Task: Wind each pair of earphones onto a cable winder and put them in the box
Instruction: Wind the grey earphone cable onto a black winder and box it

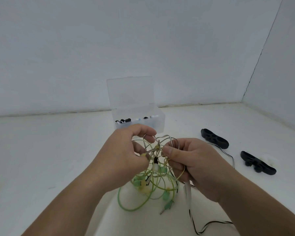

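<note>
both hands pinch tangled green and black-white earphone cables (153, 176) | left hand (126, 154) | right hand (192, 164) | clear plastic box (157, 123) open at 12 | two black winders (215, 138) at 3

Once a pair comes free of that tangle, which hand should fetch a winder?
Right, probably. Both black winders lie on the table beside the right hand; the left hand sits across the tangle, farther off.

Back wall (143, 40): plain, matt, pale grey-white, unmarked.
Right wall (283, 65): same finish, meeting the back wall at a thin dark corner seam (261, 53) that leans in this wide view.
Work surface (41, 150): white, smooth, faintly yellowed at the near left.
Base joint (49, 114): narrow, slightly uneven dark line where surface meets back wall.
Light: even, diffuse; shadows soft.
</note>
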Available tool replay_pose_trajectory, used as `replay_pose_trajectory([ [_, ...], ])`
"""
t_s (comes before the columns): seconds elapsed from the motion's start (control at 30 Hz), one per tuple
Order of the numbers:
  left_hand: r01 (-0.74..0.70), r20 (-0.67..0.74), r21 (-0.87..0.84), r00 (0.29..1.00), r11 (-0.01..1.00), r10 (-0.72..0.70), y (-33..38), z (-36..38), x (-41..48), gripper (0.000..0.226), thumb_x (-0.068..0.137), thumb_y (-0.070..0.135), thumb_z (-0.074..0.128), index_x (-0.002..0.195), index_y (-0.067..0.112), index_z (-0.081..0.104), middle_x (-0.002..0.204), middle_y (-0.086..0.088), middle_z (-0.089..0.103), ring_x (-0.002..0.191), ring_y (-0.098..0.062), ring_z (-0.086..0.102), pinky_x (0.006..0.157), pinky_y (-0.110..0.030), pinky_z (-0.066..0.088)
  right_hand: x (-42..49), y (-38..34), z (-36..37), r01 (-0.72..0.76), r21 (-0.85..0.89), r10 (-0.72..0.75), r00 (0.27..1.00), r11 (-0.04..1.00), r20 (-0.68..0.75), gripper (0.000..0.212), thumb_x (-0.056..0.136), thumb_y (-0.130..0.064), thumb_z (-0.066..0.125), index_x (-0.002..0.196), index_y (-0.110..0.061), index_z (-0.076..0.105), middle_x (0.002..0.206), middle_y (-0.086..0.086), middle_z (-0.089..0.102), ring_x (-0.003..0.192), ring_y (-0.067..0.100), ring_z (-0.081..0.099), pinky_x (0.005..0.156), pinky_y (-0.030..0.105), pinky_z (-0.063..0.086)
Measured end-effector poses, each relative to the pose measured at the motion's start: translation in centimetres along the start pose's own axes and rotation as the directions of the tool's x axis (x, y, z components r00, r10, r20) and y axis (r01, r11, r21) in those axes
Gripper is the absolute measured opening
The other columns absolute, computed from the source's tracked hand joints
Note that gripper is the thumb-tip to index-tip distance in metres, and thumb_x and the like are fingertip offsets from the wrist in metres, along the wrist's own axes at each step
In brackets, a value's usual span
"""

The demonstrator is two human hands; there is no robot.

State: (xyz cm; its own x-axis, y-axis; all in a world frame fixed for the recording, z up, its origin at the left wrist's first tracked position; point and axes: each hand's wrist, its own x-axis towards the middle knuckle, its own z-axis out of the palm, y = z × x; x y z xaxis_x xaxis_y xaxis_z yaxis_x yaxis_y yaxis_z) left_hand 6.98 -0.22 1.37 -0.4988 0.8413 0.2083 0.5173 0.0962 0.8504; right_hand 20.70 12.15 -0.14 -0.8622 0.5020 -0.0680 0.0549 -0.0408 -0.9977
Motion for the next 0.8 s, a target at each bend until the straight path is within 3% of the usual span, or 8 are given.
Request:
replay_pose_trajectory([
  [0.17, 0.001, -0.003, -0.222, 1.0, 0.975, -0.002, -0.1, -0.5, 0.1, 0.045, 0.065, -0.002, 0.073, 0.096, 0.029, 0.075, 0.096, 0.009, 0.075, 0.074, -0.013, 0.07, 0.07, -0.032, 0.055, 0.1, 0.0, -0.1, -0.032, 0.001, 0.032, 0.998, 0.999, -0.051, 0.018, 0.095, -0.012, 0.062, 0.077, -0.009, 0.062, 0.055, -0.001, 0.035, 0.049, 0.012, 0.025, 0.044, 0.022, 0.021],
  [0.23, -0.059, -0.04, -0.257, 0.998, 0.965, 0.05, -0.4, -0.9, 0.3, 0.04, 0.06, 0.008, 0.073, 0.093, 0.031, 0.077, 0.094, 0.003, 0.077, 0.085, -0.016, 0.069, 0.072, -0.029, 0.054, 0.1, 0.0, -0.1, -0.069, -0.116, 0.054, 0.99, 0.991, -0.134, 0.02, 0.092, -0.014, 0.066, 0.072, -0.012, 0.064, 0.054, -0.001, 0.039, 0.048, 0.013, 0.028, 0.046, 0.025, 0.023],
  [0.33, -0.131, 0.001, -0.434, 0.989, 0.891, 0.146, -0.7, -1.5, 0.5, 0.035, 0.053, 0.014, 0.079, 0.087, 0.023, 0.079, 0.084, -0.004, 0.076, 0.078, -0.019, 0.065, 0.07, -0.022, 0.053, 0.0, 0.0, 0.0, -0.116, -0.359, 0.036, 0.974, 0.926, -0.223, 0.023, 0.089, -0.019, 0.068, 0.067, -0.014, 0.063, 0.053, -0.001, 0.041, 0.047, 0.013, 0.03, 0.047, 0.026, 0.026],
  [0.47, -0.126, 0.065, -0.68, 0.971, 0.723, 0.23, -0.4, -1.6, 0.3, 0.04, 0.049, 0.003, 0.07, 0.086, 0.017, 0.076, 0.064, -0.01, 0.043, 0.065, -0.02, 0.056, 0.065, -0.023, 0.048, -0.2, 0.0, 0.3, -0.15, -0.46, 0.037, 0.969, 0.875, -0.245, 0.025, 0.088, -0.017, 0.065, 0.064, -0.016, 0.055, 0.051, -0.003, 0.038, 0.043, 0.012, 0.028, 0.042, 0.02, 0.025],
  [0.57, -0.198, -0.205, -0.346, 0.97, 0.917, 0.132, -0.9, -1.4, 0.7, 0.036, 0.056, -0.005, 0.063, 0.079, 0.021, 0.074, 0.061, 0.0, 0.027, 0.058, -0.025, 0.036, 0.062, -0.027, 0.036, -0.2, -0.2, 0.2, -0.173, -0.445, 0.045, 0.958, 0.879, -0.284, 0.02, 0.087, -0.014, 0.062, 0.069, -0.014, 0.055, 0.058, 0.002, 0.036, 0.044, 0.013, 0.026, 0.042, 0.022, 0.023],
  [0.63, -0.148, -0.389, -0.29, 0.921, 0.945, 0.025, -0.7, -1.3, 1.0, 0.024, 0.062, -0.002, 0.072, 0.072, 0.019, 0.072, 0.052, 0.008, 0.034, 0.053, -0.022, 0.03, 0.062, -0.026, 0.036, -0.2, -0.4, 0.0, -0.17, -0.431, 0.037, 0.953, 0.886, -0.301, 0.018, 0.087, -0.014, 0.062, 0.071, -0.011, 0.055, 0.061, 0.005, 0.035, 0.047, 0.013, 0.025, 0.044, 0.025, 0.022],
  [0.7, -0.104, -0.444, -0.523, 0.88, 0.846, -0.167, -0.5, -1.8, 1.2, 0.02, 0.074, 0.003, 0.073, 0.061, 0.018, 0.072, 0.054, 0.011, 0.054, 0.051, -0.014, 0.036, 0.057, -0.022, 0.04, -0.2, -0.5, -0.3, -0.146, -0.411, 0.014, 0.952, 0.9, -0.307, 0.025, 0.088, -0.017, 0.064, 0.072, -0.001, 0.055, 0.061, 0.005, 0.035, 0.049, 0.015, 0.026, 0.047, 0.027, 0.023],
  [0.8, 0.051, -0.21, -0.868, 0.863, 0.494, -0.459, -0.8, -3.2, 1.8, 0.037, 0.097, 0.029, 0.056, 0.065, 0.017, 0.068, 0.051, 0.006, 0.044, 0.048, -0.014, 0.042, 0.046, -0.019, 0.041, -0.2, -0.5, -0.6, -0.1, -0.369, -0.018, 0.953, 0.924, -0.301, 0.024, 0.088, -0.02, 0.068, 0.077, 0.001, 0.063, 0.055, 0.001, 0.038, 0.051, 0.015, 0.029, 0.05, 0.029, 0.026],
])
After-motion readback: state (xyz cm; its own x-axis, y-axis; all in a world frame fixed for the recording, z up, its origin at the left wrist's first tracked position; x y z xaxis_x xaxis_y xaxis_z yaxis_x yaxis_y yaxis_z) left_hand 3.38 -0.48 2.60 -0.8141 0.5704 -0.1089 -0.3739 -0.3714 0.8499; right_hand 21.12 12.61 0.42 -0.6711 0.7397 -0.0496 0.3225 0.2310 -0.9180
